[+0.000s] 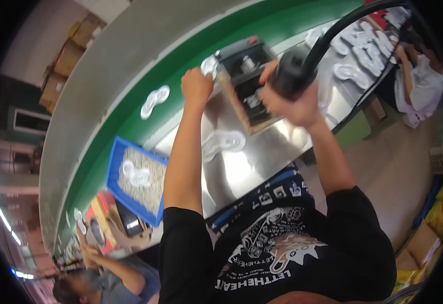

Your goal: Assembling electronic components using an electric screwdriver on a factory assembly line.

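Black tool head (290, 76) with a thick hose (343, 25) sits gripped in the right hand (295, 101), fingers wrapped round it, at one o'clock over the steel bench (242, 172). Beside it at twelve o'clock, the left hand (197, 87) is closed in a fist on a white shoe sole (210, 65), next to the dark framed box (249, 83). Another white sole (224, 143) lies near the centre, and a blue tray (114, 167) at nine o'clock.

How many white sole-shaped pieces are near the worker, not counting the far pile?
3: one white piece on the green belt, one on the steel table, one in the blue tray. The left hand may hide another.
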Available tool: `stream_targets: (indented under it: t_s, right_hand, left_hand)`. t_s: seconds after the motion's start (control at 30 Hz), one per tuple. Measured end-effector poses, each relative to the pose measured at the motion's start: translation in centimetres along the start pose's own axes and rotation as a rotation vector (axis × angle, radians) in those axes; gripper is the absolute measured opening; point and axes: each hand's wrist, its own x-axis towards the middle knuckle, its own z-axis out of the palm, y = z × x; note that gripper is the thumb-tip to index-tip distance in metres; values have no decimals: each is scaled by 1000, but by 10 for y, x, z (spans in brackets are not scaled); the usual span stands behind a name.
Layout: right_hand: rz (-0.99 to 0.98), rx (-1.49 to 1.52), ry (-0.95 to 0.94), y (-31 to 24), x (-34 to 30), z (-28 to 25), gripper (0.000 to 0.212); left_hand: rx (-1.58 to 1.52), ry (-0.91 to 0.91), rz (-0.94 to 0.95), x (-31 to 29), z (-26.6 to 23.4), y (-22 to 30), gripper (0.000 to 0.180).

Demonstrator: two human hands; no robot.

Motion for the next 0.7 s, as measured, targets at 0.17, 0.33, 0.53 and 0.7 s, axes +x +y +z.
stream_targets:
  t_s: [0.17,0.33,0.53,0.7]
  right_hand:
    - [32,99,28,-21,-42,-15,27]
    - [62,260,204,-22,-64,-28,25]
    - [245,326,262,-28,-89,-18,25]
    - [241,333,296,-34,-104,-29,24]
  left_hand:
    - [69,41,-32,29,39,-34,55]
    - [-41,-37,74,33,37,-30,51]
    - [85,77,70,11,-5,-81,56]
    - [-81,115,-111,-84,-107,-33,44]
